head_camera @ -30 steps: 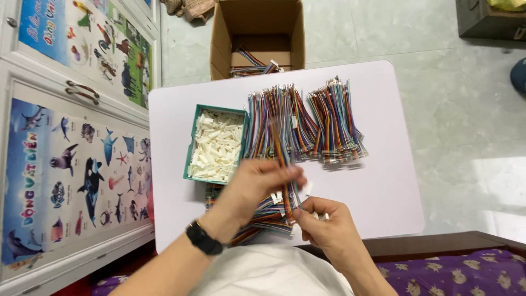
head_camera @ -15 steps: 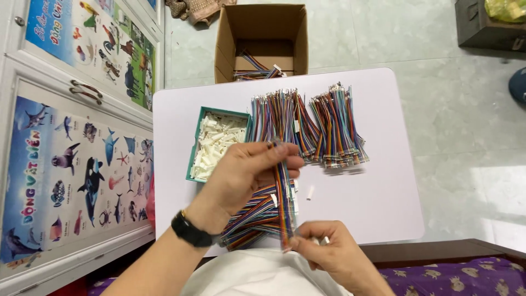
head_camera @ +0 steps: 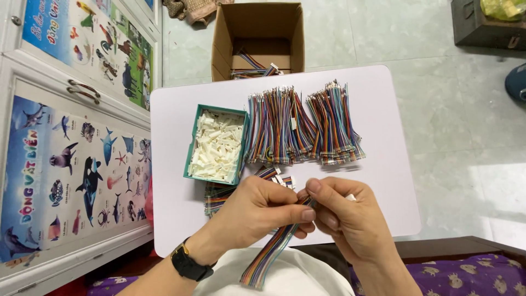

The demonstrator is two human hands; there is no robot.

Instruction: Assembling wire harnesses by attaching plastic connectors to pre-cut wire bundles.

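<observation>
While clamped together on a rainbow ribbon cable (head_camera: 271,252), both hands (left (head_camera: 257,211), right (head_camera: 345,219)) before wire bundles (head_camera: 301,126), green connector tray (head_camera: 193,148).

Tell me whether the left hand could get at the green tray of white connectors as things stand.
Probably yes, once freed: the left hand is pinching the wire bundle together with the right hand. The green tray sits open just ahead, nothing between.
</observation>
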